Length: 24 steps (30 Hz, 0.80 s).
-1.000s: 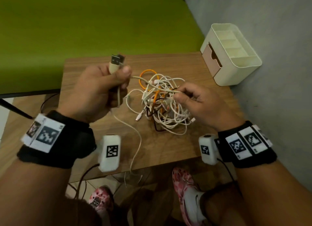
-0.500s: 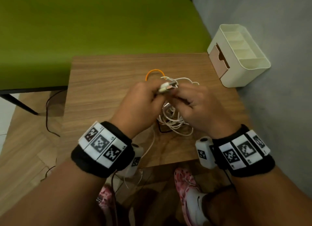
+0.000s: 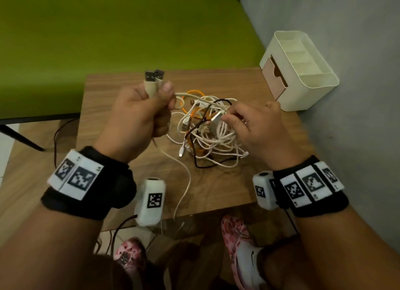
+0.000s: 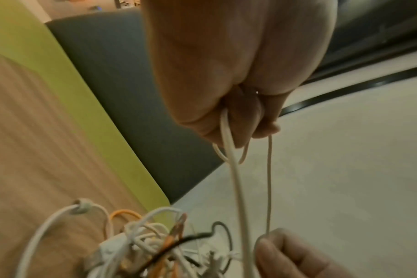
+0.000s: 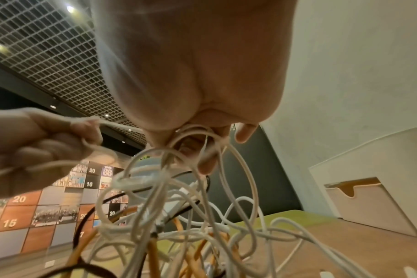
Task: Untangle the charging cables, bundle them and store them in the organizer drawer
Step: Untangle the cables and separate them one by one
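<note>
A tangle of white, orange and black charging cables (image 3: 207, 133) lies on the small wooden table (image 3: 216, 188). My left hand (image 3: 147, 107) is raised above the table's left part and grips two cream USB plugs (image 3: 152, 79) that stick up from the fist; their white cables (image 4: 236, 178) run down from the fist. My right hand (image 3: 249, 125) is over the tangle's right side and pinches white cable loops (image 5: 198, 143). The cream organizer (image 3: 303, 73) stands at the table's far right corner, its pinkish drawer (image 3: 273, 77) facing left and closed.
A green bench (image 3: 108, 40) runs behind the table. A grey wall (image 3: 346, 94) stands close on the right. One white cable (image 3: 184, 194) trails over the table's near edge. Feet in pink shoes (image 3: 244, 246) are under the table.
My left hand pulled away from the right hand, up and to the left, with two USB plugs in its fist. The right hand stayed at the tangle.
</note>
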### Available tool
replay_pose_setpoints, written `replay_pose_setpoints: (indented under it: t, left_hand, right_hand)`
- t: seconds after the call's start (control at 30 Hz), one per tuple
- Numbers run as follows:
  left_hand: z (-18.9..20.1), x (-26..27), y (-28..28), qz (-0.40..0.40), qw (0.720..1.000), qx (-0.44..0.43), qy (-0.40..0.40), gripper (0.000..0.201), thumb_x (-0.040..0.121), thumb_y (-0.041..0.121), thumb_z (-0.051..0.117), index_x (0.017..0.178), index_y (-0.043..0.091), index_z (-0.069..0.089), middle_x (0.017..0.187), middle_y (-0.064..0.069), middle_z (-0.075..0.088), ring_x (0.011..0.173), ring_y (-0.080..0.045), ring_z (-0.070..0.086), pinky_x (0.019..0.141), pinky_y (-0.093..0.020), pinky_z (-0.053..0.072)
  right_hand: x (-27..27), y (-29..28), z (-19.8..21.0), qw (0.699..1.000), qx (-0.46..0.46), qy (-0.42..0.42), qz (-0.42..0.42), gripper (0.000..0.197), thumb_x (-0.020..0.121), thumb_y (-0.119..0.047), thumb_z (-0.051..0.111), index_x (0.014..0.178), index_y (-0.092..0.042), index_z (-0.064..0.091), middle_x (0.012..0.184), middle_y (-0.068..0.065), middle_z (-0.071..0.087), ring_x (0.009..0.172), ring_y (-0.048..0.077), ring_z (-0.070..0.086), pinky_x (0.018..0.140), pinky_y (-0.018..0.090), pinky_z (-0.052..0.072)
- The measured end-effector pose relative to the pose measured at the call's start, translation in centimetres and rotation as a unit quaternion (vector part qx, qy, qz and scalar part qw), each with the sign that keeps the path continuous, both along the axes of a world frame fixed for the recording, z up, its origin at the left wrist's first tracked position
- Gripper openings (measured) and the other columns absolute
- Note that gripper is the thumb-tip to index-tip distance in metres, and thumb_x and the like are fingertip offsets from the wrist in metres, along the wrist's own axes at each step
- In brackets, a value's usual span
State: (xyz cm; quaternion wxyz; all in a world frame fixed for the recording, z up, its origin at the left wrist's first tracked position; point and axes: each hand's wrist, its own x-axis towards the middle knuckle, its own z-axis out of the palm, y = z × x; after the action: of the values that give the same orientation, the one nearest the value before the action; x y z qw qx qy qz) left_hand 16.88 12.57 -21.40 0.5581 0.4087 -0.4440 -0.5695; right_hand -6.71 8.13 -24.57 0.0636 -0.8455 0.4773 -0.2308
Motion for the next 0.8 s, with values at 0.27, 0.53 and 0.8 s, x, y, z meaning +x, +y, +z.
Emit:
replay_pose_setpoints:
  t: [0.27, 0.53, 0.8]
  left_hand:
    - [-1.7, -1.4, 0.1, 0.04, 0.881, -0.01, -0.471, 0.026, 0.093, 0.017, 0.061, 0.068, 0.01, 0.063, 0.042, 0.011, 0.043, 0.04, -0.004, 0.034, 0.043, -0.023, 0.021]
    - [-1.6, -3.9, 0.3, -0.01, 0.844, -0.115, -0.524, 0.015, 0.094, 0.03, 0.052, 0.087, 0.022, 0.063, 0.076, 0.0, 0.066, 0.074, -0.028, 0.061, 0.059, -0.041, 0.044]
    - [0.2, -1.0, 0.2, 0.026, 0.974, -0.087, -0.206, 0.029, 0.09, 0.034, 0.055, 0.065, 0.021, 0.057, 0.049, 0.012, 0.044, 0.042, -0.005, 0.035, 0.043, -0.021, 0.029]
  right_hand:
    - [0.9, 0.5, 0.7, 0.995, -0.037, -0.082, 0.035, 0.017, 0.093, -0.031, 0.059, 0.099, -0.025, 0.072, 0.087, -0.022, 0.057, 0.085, 0.003, 0.053, 0.077, 0.038, 0.026]
    - [2.6, 1.5, 0.4, 0.996, -0.057, -0.017, 0.069, 0.022, 0.09, -0.032, 0.049, 0.084, -0.025, 0.069, 0.08, -0.01, 0.063, 0.083, 0.016, 0.055, 0.07, 0.032, 0.014]
    - [1.4, 0.8, 0.2, 1.0, 0.001, -0.003, 0.019, 0.014, 0.09, -0.045, 0.057, 0.093, -0.031, 0.059, 0.096, -0.017, 0.047, 0.093, 0.005, 0.041, 0.079, 0.036, 0.019]
